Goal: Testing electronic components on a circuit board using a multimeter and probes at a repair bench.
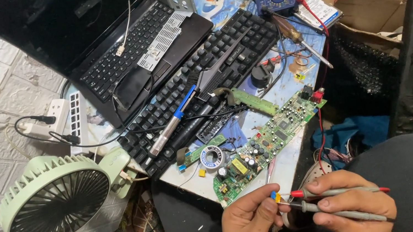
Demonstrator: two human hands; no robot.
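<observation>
We pinch a small blue-and-yellow component [275, 197] between left hand [247, 225] thumb and forefinger; right hand [347, 204] fingers closed on two multimeter probes [338, 203] — red and black — tips touching the component. Green circuit board [272, 141] just beyond our fingertips, solder spool [212, 158] beside it

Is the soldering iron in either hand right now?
No. The soldering iron lies on the black keyboard, while the right hand holds two probes and the left hand pinches a small yellow part.
</observation>
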